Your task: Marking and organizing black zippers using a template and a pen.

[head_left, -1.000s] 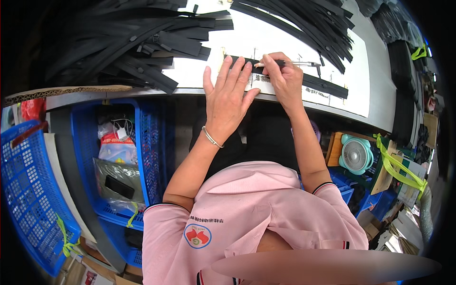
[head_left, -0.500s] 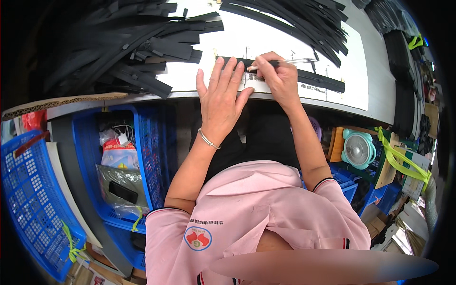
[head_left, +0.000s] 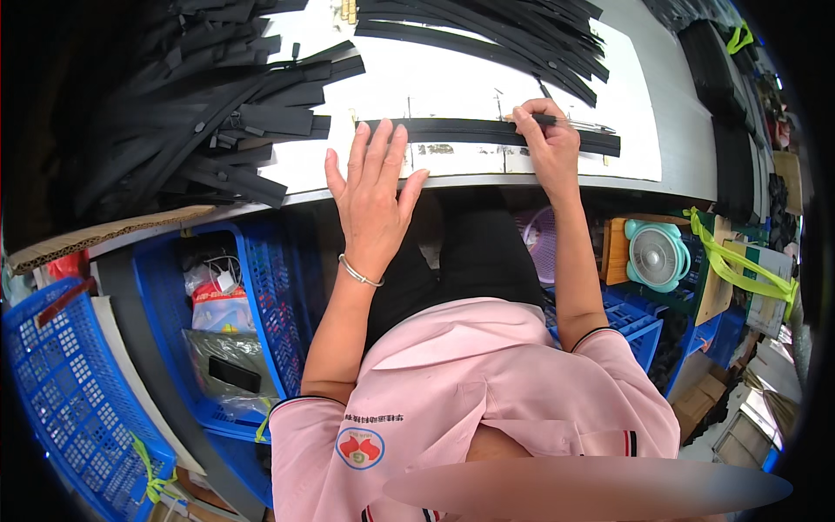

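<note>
A long black zipper strip lies across the white sheet near the table's front edge. My left hand rests open at its left end, fingers stretched out and fingertips on the strip. My right hand is closed around a slim pen with a dark grip. The pen's tip is over the strip, right of its middle; whether it touches cannot be made out. Marks and short lines show on the sheet around the strip.
A large heap of black zipper strips covers the table's left side. More black strips lie at the far side. Blue baskets stand below at left, one holding a phone. A teal fan is below at right.
My right hand has moved right along the strip with the pen. My left hand stays at the strip's left end. The whole view has shifted slightly.
</note>
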Tool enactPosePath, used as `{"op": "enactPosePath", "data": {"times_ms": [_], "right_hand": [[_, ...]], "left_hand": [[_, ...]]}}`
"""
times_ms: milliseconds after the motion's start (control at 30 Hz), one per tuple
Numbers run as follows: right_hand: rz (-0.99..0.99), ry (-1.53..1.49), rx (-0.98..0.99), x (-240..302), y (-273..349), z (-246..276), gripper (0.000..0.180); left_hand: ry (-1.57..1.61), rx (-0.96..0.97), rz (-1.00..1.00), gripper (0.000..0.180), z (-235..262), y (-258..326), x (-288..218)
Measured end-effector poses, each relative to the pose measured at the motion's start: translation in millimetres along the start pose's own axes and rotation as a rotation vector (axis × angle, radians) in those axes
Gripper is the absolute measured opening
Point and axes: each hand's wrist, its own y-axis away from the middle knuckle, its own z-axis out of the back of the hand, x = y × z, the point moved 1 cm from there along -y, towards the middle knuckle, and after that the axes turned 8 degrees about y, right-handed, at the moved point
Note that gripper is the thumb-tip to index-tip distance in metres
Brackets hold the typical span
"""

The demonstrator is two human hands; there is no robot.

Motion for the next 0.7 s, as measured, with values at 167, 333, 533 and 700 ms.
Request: {"op": "enactPosePath", "data": {"times_ms": [167,333,533,700], "right_hand": [[0.045,0.055,0.006,8.5,-0.8,-1.2,0.018],[0.069,0.123,0.037,9.2,0.3,0.0,0.018],[0.128,0.142,0.012,7.2,-0.8,-1.2,0.016],[0.124,0.145,0.005,8.6,-0.6,-4.2,0.015]], "left_hand": [[-0.003,0.011,0.015,0.057,0.3,0.9,-0.2],[0.009,0.034,0.029,0.059,1.6,0.9,-0.5],[0.066,-0.013,-0.007,0.059,-0.4,-10.0,-18.3],[0.28,-0.047,-0.146,0.041,-27.4,-37.8,-58.0]]}}
